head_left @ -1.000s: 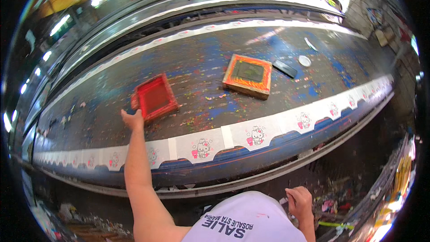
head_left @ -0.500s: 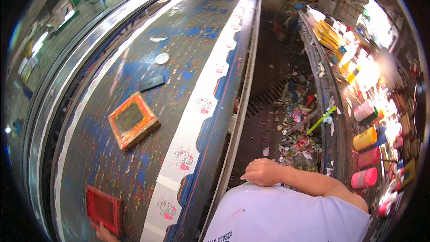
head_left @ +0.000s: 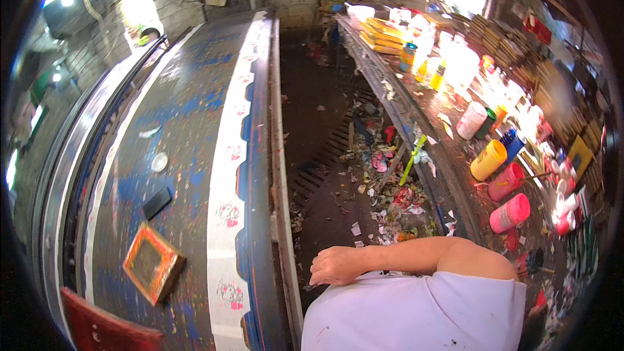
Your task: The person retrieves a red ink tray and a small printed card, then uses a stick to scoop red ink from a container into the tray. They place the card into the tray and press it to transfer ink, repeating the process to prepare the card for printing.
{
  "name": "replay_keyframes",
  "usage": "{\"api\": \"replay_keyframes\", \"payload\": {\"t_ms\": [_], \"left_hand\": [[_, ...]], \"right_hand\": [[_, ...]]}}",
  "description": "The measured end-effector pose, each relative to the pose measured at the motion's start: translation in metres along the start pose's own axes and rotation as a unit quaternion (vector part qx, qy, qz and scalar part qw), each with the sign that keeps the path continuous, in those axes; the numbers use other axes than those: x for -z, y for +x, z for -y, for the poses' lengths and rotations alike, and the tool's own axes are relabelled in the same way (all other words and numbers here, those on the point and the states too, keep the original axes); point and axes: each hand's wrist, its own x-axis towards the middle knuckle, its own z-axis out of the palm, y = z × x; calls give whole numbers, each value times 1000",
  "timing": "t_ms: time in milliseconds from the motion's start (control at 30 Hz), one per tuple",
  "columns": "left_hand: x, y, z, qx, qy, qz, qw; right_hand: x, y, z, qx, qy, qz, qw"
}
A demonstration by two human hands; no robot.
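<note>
A red wooden screen-printing frame stands tilted at the lower left edge, partly cut off by the rim. My left hand is out of the picture, so its grip on the frame cannot be seen. My right hand rests in front of my shirt, fingers curled in, with nothing seen in it. Along the right side of the long table runs a white strip printed with pink-and-black cartoon figures. An orange-stained screen frame lies flat on the tabletop, beside a dark phone.
A round white lid sits farther up the table. Scraps litter the floor between the table and the right bench. That bench bears a yellow container, pink containers and several bottles.
The red frame has come up off the table, tilting toward the lower left, and my left hand has left the picture. The view has swung right. My right hand stays by my shirt.
</note>
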Motion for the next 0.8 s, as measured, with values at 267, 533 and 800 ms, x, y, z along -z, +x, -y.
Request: {"api": "replay_keyframes", "payload": {"t_ms": [267,533,800], "left_hand": [[-206,-179,-177,79,-209,222,949],[-390,-374,-279,118,-331,374,858],[-498,-443,-332,93,-308,465,825]], "right_hand": [[58,-39,-74,-44,81,-139,986],[156,-103,-139,-195,572,-446,661],[216,-154,-195,-273,578,-533,554]]}}
